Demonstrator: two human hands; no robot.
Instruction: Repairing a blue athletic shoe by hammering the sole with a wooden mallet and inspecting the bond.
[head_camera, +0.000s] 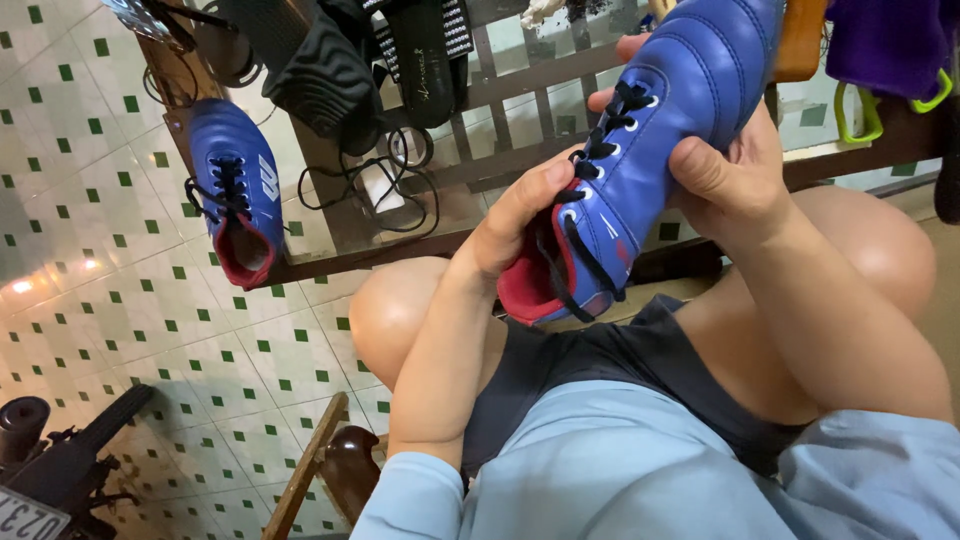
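I hold a blue lace-up sports shoe (680, 90) with a red lining and black laces up in front of me, above my knees. My right hand (735, 175) grips its side from the right, thumb pressed on the upper. My left hand (520, 215) grips the shoe's red opening, fingers pinching the tongue and the laces near the collar. The matching blue shoe (232, 185) stands on a low wooden rack (330, 255) at the left, its opening towards me.
The rack also bears black sandals (330, 70), loose black cords (385, 185) and, at the right, purple cloth (885, 40). White floor tiles with green squares (120, 270) spread to the left. A dark wooden stool (335, 465) and a black machine part (60, 450) sit bottom left.
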